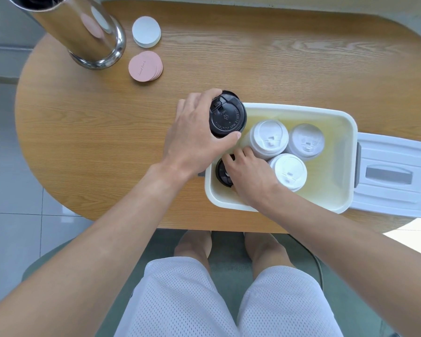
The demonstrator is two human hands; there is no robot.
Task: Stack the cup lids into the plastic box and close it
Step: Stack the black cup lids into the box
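Note:
An open cream plastic box (348,127) rests on the wooden table. Three stacks of white cup lids stand inside it: one at the centre (269,138), one behind to the right (306,141), one nearer me (289,171). My left hand (195,137) grips a stack of black lids (226,115) over the box's far left corner. In the box's near left corner, my right hand (248,173) rests on another black lid stack (223,172), covering much of it. The box's lid (394,176) lies flat to the right of the box.
A shiny metal cylinder (83,32) stands at the table's far left. Beside it lie a white pile of round coasters (146,31) and a pink pile (145,66). The table's near edge is just above my knees.

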